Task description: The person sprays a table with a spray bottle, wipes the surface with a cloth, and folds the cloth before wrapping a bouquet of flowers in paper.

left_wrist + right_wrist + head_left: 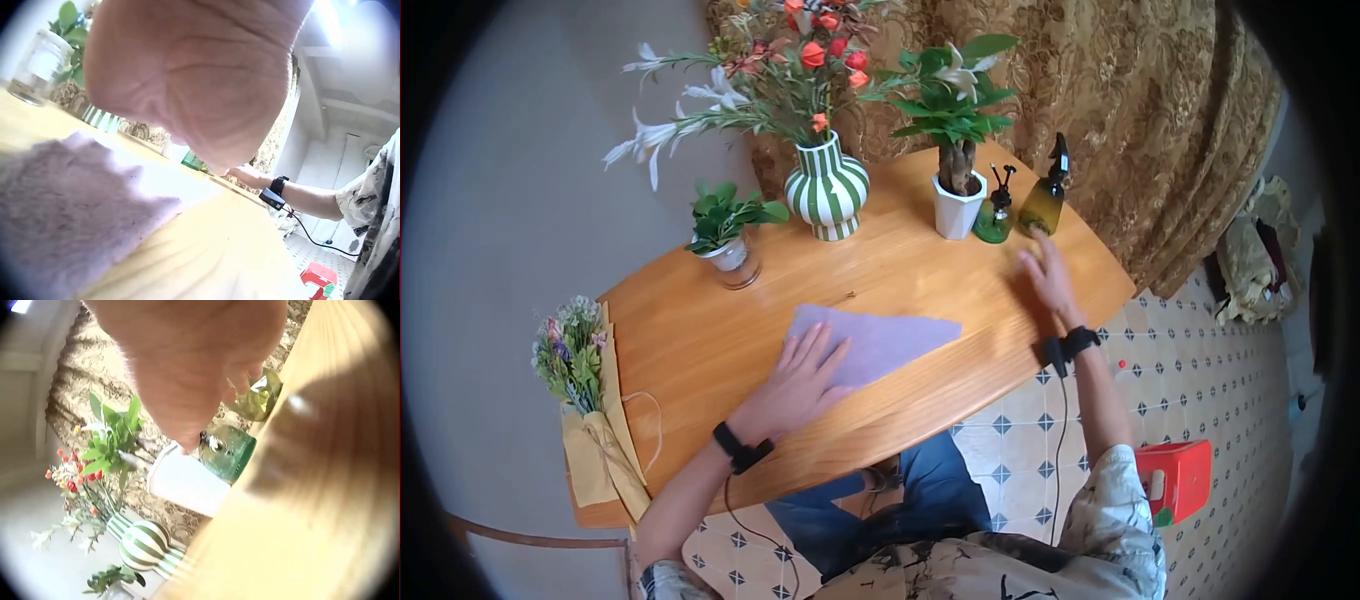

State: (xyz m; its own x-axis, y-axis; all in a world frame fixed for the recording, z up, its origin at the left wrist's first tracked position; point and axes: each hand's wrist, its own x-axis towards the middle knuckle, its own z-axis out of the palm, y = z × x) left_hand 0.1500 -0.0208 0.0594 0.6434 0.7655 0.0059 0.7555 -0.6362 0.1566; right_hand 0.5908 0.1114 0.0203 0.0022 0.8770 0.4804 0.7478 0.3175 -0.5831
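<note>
A purple cloth [890, 345], fuzzy in the left wrist view [75, 206], lies folded to a point on the wooden table. The left hand [805, 375] rests on its left part with fingers extended. Near the amber spray bottle [1042, 205] at the table's back right is the right hand [1052, 280], its fingers reaching toward the bottle's base; whether they touch it cannot be told. Beside that bottle stands a small green glass sprayer [994, 222], also visible in the right wrist view [228, 450]. The right hand's fingertips are partly hidden in the right wrist view.
A white pot [958, 212] with a leafy plant stands left of the sprayer. Farther left are a striped vase [828, 190] of flowers and a glass jar [735, 265] with a plant. A wrapped bouquet [590, 440] lies at the left edge. A red stool [1185, 480] is on the floor.
</note>
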